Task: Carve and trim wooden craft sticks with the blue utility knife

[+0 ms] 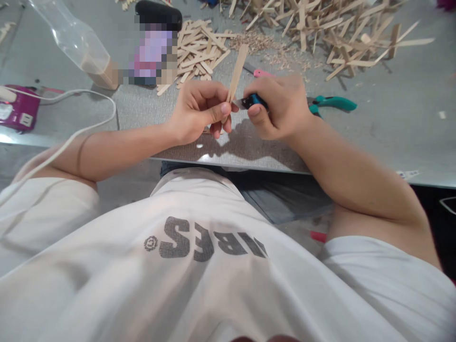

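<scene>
My left hand (201, 111) is closed in a pinch on the lower end of a flat wooden stick (238, 71), which points up and away from me. Closed around a small knife with a blue and black handle (253, 100) is my right hand (281, 107). The knife's blade tip meets the stick near my left thumb. Both hands hover just above the grey table (392, 118) near its front edge.
A pile of wooden sticks (199, 52) lies behind my left hand, and a bigger scattered heap (331, 28) sits at the back right with wood shavings (263, 47). Teal-handled pliers (333, 103) lie right of my right hand. A pink-handled tool (263, 73), a clear plastic bag (74, 38) and a magenta device with a white cable (17, 109) are also there.
</scene>
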A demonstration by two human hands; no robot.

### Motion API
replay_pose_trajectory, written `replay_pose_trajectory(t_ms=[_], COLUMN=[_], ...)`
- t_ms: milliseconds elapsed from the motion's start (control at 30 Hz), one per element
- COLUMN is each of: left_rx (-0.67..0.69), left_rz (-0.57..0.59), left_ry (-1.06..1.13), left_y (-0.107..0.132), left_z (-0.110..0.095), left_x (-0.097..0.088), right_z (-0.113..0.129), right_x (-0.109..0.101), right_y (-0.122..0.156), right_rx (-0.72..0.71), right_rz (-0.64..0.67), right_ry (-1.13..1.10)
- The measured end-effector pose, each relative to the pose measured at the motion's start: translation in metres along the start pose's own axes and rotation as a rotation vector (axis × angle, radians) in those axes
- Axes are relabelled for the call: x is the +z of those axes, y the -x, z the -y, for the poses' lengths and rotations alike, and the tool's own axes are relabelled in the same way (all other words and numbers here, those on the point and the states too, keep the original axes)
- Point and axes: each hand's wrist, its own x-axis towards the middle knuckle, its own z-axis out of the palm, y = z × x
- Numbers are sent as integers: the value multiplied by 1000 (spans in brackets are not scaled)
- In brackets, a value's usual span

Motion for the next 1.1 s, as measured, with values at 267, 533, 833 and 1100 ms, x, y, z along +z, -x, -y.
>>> replay_pose_trajectory(t_ms=[267,533,833,1100], left_rx=[35,107,117,123], left_rz=[-32,-26,8,11], left_ry=[-14,-46,1,24], left_y=[0,-2,-4,-2], left_z=[-1,3,5,4], left_x=[4,1,-1,-1], right_z=[-6,0,6,10], right_x=[0,-8,-11,-13], right_y=[-1,-2,-2,-5], right_rx=[-61,-89,-11,-21], right_rz=[3,63,126,145], right_ry=[25,84,86,121])
